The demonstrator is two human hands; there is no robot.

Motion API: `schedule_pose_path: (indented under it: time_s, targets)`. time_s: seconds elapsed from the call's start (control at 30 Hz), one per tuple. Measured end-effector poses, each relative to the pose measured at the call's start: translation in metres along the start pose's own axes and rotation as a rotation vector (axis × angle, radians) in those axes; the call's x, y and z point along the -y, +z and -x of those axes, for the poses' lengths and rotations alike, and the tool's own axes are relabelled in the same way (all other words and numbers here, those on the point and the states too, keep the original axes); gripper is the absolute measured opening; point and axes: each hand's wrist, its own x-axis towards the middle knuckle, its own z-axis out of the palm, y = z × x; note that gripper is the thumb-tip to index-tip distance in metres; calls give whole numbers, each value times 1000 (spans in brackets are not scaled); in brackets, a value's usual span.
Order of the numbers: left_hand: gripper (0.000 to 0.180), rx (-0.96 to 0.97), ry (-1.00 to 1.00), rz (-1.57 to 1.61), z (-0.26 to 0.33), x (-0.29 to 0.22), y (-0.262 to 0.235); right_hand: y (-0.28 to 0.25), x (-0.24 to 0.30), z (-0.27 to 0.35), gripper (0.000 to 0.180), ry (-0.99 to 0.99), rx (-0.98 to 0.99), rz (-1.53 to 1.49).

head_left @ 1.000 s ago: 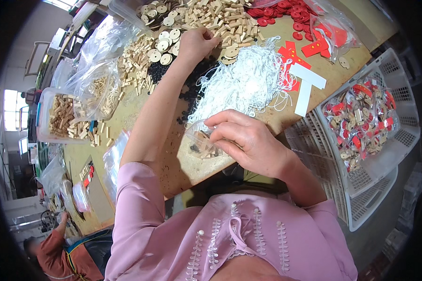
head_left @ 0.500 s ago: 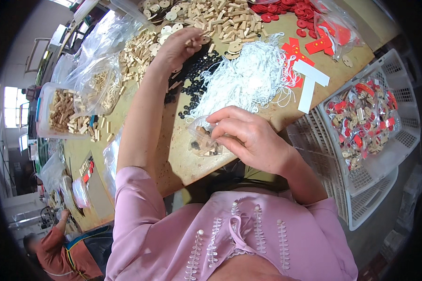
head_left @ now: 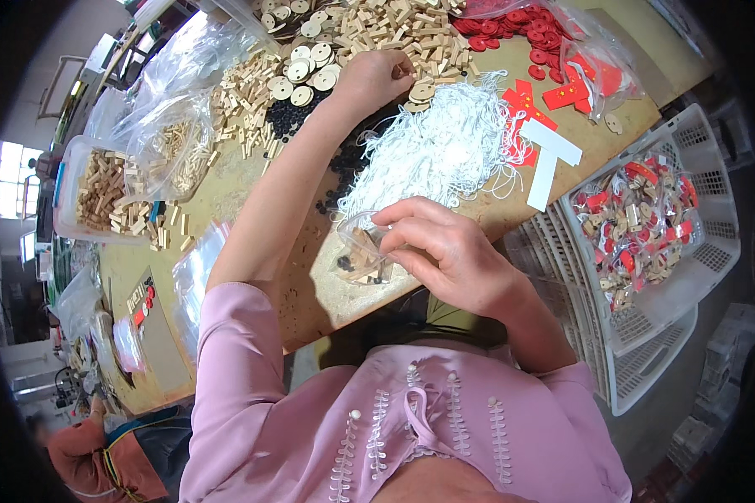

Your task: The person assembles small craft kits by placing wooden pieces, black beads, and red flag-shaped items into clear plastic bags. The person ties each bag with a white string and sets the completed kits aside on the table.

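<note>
Wooden parts covered most of the tabletop (head_left: pixel 226 180), leaving bare board only just left of the right hand (head_left: pixel 449 251), near the table's front edge. That hand's fingers were pinched together on a small clear plastic bag (head_left: pixel 362 251) holding a few wood pieces and dark beads. Beyond it lay a fluffy heap of white strings (head_left: pixel 432 151). The left hand (head_left: pixel 373 77) reached far forward, fingers curled down onto pale wooden blocks and round discs (head_left: pixel 302 67); whether it gripped one cannot be told. Black beads (head_left: pixel 289 117) lay beside its wrist. Right of the right hand stood a white slatted basket (head_left: pixel 713 251) of filled packets, with red pieces (head_left: pixel 528 38) in crinkled bags beyond.
</note>
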Motion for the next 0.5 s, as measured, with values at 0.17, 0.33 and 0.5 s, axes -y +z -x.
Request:
schedule_pose_path:
  time_s: [0.17, 0.33, 0.5]
  targets:
    - [23, 30, -69, 69, 11, -1, -16, -2, 2, 1, 9, -6, -14, 20]
    - [25, 89, -253, 813, 64, -42, -95, -2, 6, -6, 9, -65, -76, 156]
    - [17, 212, -204, 701, 147, -93, -144, 3, 13, -17, 13, -135, -88, 193]
